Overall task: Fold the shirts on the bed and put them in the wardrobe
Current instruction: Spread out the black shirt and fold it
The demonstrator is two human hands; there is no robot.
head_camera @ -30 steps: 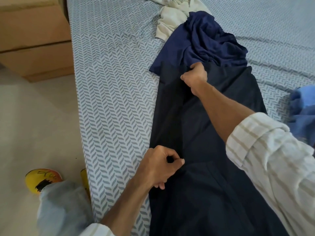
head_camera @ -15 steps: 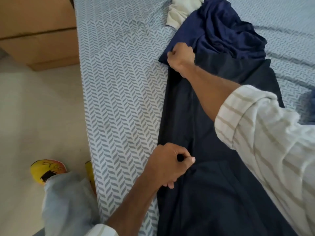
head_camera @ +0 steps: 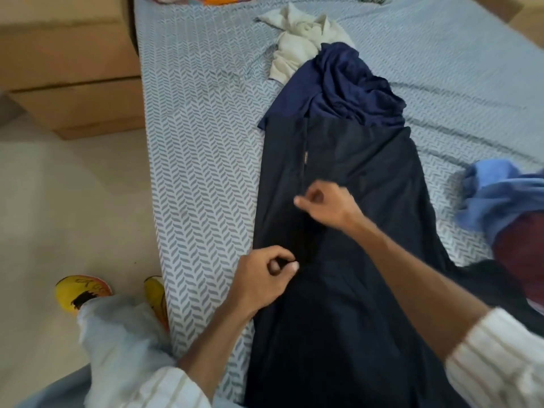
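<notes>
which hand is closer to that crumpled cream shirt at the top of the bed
Right. The right hand hovers mid-way up the dark shirt, below the cream shirt; the left hand pinches fabric lower down, farther away.

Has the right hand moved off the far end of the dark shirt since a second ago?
Yes. The right hand has come back toward the person, from beside the crumpled navy shirt to mid-way down the dark shirt, nearer the left hand.

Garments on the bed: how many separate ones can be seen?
At least 5: dark navy shirt under both hands, crumpled blue shirt beyond it, cream shirt behind, light-blue garment and maroon garment rightward. More may be hidden.
</notes>
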